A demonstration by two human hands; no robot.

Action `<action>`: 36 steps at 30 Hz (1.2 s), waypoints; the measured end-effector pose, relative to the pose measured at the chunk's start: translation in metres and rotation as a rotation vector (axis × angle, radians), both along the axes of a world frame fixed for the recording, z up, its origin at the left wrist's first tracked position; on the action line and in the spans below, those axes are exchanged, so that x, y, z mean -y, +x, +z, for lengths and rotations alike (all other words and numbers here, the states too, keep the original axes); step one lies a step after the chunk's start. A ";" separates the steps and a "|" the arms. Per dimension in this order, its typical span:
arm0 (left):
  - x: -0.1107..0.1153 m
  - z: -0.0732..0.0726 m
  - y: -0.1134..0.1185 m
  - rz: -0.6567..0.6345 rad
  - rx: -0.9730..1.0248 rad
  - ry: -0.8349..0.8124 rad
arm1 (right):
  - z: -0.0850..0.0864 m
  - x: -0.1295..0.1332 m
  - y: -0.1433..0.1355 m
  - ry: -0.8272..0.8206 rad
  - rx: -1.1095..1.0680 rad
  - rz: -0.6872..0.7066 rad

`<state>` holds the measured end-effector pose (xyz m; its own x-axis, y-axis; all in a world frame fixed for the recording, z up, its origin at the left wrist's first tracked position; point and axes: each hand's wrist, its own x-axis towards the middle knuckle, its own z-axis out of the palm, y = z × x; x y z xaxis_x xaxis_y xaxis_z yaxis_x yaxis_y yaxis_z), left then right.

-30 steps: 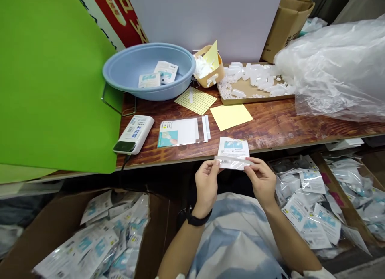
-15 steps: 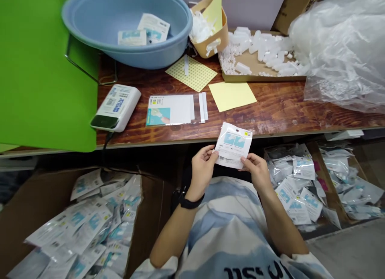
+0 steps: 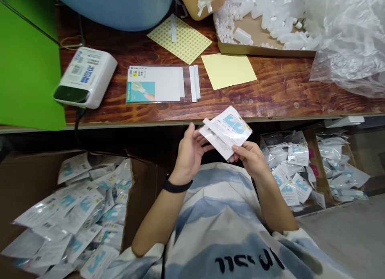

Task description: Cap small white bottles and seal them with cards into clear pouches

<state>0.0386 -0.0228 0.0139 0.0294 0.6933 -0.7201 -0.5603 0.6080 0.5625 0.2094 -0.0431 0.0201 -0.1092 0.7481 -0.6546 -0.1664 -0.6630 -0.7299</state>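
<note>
A flat packet (image 3: 232, 130) with a printed white card and blue pictures is tilted in front of my body, just below the table edge. My right hand (image 3: 252, 158) pinches its lower right corner, thumb on top. A white flap (image 3: 214, 128) lies across the printed face. On the packet's other side my left hand (image 3: 190, 152) is open, thumb up and fingers apart, with the fingertips close to the packet's left edge; whether they touch it I cannot tell. A dark band circles the left wrist.
On the table are a clear bag with a card (image 3: 167, 84), white strips (image 3: 195, 83), yellow sheets (image 3: 228, 71), a white device (image 3: 87, 76), a blue basin (image 3: 120, 10) and a cardboard tray (image 3: 267, 49) of small bottles. Boxes below hold packets (image 3: 80, 207) left and packets (image 3: 296, 174) right.
My left hand has let go of the packet's left side and opened. The packet has turned in my right hand, and its flap now shows. The view has tilted down.
</note>
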 end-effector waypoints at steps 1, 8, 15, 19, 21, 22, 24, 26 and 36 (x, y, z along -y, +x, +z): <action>0.007 0.002 0.001 -0.062 0.038 -0.009 | -0.001 0.001 -0.002 -0.007 -0.007 -0.025; 0.016 0.006 0.005 -0.065 -0.060 0.095 | -0.011 0.013 -0.005 0.031 0.052 0.023; 0.002 0.007 0.002 -0.004 -0.105 0.235 | 0.008 0.030 0.012 0.101 0.283 0.483; 0.005 0.025 -0.010 -0.293 -0.274 0.440 | 0.060 0.011 0.031 0.635 0.805 0.424; 0.005 0.036 -0.015 -0.492 -0.340 0.519 | 0.083 -0.007 0.035 0.933 0.936 0.446; 0.005 0.041 -0.017 -0.568 -0.358 0.555 | 0.091 -0.017 0.035 0.973 0.923 0.562; 0.006 0.048 -0.018 -0.682 -0.372 0.596 | 0.099 -0.031 0.031 0.883 0.792 0.858; 0.008 0.052 -0.018 -0.762 -0.375 0.582 | 0.098 -0.036 0.025 0.724 0.667 1.049; 0.043 0.050 -0.017 -0.638 -0.199 0.350 | 0.075 -0.005 0.020 0.457 0.352 0.868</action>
